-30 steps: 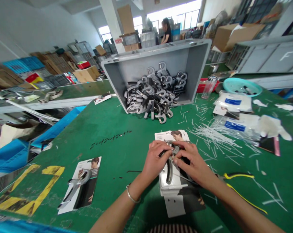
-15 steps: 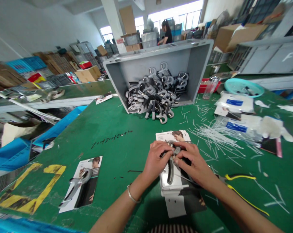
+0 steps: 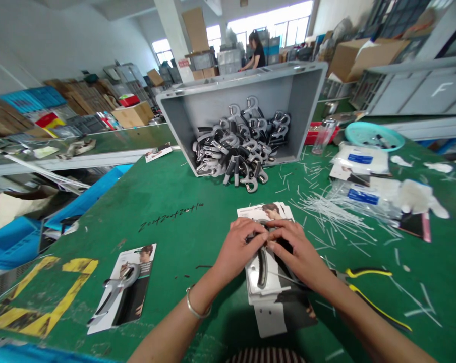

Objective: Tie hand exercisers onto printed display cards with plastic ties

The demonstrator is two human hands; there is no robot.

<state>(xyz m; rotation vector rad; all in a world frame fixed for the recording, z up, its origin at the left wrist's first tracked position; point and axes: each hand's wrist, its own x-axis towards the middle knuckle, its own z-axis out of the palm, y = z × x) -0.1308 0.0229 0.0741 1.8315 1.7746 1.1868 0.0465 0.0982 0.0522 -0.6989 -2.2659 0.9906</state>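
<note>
A hooked grey-and-black hand tool (image 3: 262, 269) lies on a stack of printed cards (image 3: 250, 295) in front of me. Over the tool's upper end, my left hand (image 3: 243, 247) is closed, thumb and fingers pinched on it. My right hand (image 3: 294, 247) pinches from the other side, its fingertips meeting the left ones. A thin white cable tie (image 3: 286, 276) trails out below the right hand; the fingers cover its other end. Exactly what lies between the fingertips is hidden. To the left, a similar tool (image 3: 116, 290) rests on another printed card (image 3: 147, 267).
A grey crate (image 3: 299, 111) tipped on its side holds many such tools (image 3: 237, 143), some spilling out. Loose cable ties (image 3: 334, 212) are scattered right of the cards. Yellow-handled cutters (image 3: 367, 273) lie beside my right forearm. Plastic bags (image 3: 364, 160) and a turquoise tray (image 3: 398, 143) are farther right.
The whole view has shifted slightly. Both hands stay pinched together over the tool's upper end, with their fingertips a little closer to each other.
</note>
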